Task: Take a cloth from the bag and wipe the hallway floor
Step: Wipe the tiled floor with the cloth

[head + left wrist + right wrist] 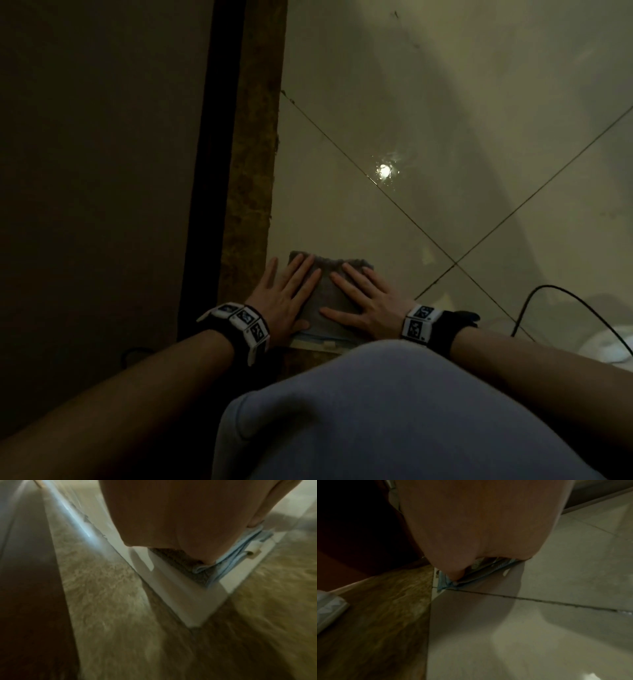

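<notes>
A folded cloth (327,301), grey on top with light blue layers underneath, lies flat on the pale tiled floor (411,120) beside a brown stone strip. Both my hands press down on it with straight, spread fingers. My left hand (287,291) covers its left half and my right hand (363,298) its right half. In the left wrist view the palm (171,520) sits on the cloth's blue folded edge (231,557). The right wrist view shows my palm (479,527) over the blue cloth corner (443,582). The bag is out of sight.
A brown stone threshold strip (253,171) runs along the floor's left edge, with a dark door frame (209,171) and wall beyond. A black cable (548,301) curves over the floor at right. My grey-clad knee (376,411) fills the foreground. A lamp glare (384,169) reflects off the tiles.
</notes>
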Demonstrator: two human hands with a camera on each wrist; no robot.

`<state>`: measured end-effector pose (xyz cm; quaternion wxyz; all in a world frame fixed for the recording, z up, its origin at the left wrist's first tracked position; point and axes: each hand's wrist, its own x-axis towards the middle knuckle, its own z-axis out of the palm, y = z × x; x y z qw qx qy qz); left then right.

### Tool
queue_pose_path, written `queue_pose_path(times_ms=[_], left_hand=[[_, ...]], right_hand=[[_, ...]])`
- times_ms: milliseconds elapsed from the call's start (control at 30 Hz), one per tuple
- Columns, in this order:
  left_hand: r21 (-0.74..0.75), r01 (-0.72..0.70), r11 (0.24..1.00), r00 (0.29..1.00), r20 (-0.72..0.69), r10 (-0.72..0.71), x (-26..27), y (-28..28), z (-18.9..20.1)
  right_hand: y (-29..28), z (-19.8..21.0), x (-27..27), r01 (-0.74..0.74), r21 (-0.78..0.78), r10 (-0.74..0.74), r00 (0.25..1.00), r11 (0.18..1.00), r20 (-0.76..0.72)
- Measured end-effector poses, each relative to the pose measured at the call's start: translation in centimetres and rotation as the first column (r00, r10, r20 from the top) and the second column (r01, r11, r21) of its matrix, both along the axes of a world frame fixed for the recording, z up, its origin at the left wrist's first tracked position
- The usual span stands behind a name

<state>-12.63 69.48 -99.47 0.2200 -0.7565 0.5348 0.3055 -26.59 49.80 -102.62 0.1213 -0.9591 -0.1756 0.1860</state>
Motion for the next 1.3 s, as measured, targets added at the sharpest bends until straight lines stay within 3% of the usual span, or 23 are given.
queue_pose_path(times_ms=[200, 367, 500, 633, 733, 800, 867, 933, 1100, 1233, 1300], left_hand=[[-0.113, 0.086, 0.990, 0.996, 0.017, -0.084, 0.5, 1.3, 0.2], [-0.122, 0.188, 0.975, 0.982, 0.023, -0.186, 2.4, 1.0, 1.3], [-0.084, 0.182, 0.980, 0.983, 0.023, -0.181, 2.4, -0.3, 2.4], [-0.095, 0.153, 0.984, 0.988, 0.020, -0.152, 1.3, -0.4, 2.5], [-0.116, 0.148, 0.982, 0.989, 0.024, -0.146, 0.9, -0.9, 2.4], [-0.065, 0.155, 0.986, 0.988, 0.023, -0.154, 0.9, -1.5, 2.6], [-0.058, 0.156, 0.986, 0.988, 0.028, -0.155, 1.0, -1.9, 2.6], [-0.058, 0.140, 0.988, 0.990, 0.043, -0.138, 1.0, -2.1, 2.5], [-0.115, 0.091, 0.989, 0.991, 0.103, -0.080, 1.9, -3.5, 2.0], [-0.167, 0.120, 0.979, 0.988, 0.119, -0.101, 2.1, -8.3, 1.8], [-0.180, 0.139, 0.974, 0.985, 0.123, -0.118, 1.7, -11.3, 1.9]], right_hand=[[0.7, 0.2, -0.9, -0.041, -0.026, 0.037, 0.992, 0.999, -0.122], [0.5, -0.2, -0.8, -0.084, -0.047, 0.081, 0.994, 0.995, -0.070], [0.3, -0.2, -0.7, -0.059, -0.078, 0.052, 0.995, 0.995, -0.087], [0.2, 0.1, -1.0, -0.151, -0.063, 0.145, 0.985, 0.987, -0.090], [0.0, 0.8, -0.6, -0.138, -0.028, 0.133, 0.982, 0.990, -0.137], [-0.2, 0.9, -0.2, -0.195, -0.040, 0.190, 0.977, 0.980, -0.102], [-0.8, 0.7, -0.2, -0.244, -0.065, 0.231, 0.958, 0.968, -0.168], [-1.5, 1.0, 0.2, -0.200, -0.018, 0.196, 0.973, 0.980, -0.123], [-4.8, 1.3, 1.1, -0.125, -0.125, 0.111, 0.987, 0.984, -0.116], [-8.8, 1.8, 0.8, -0.050, -0.181, 0.008, 0.975, 0.982, -0.224], [-10.8, 1.7, 0.5, -0.002, -0.165, -0.031, 0.980, 0.986, -0.194]])
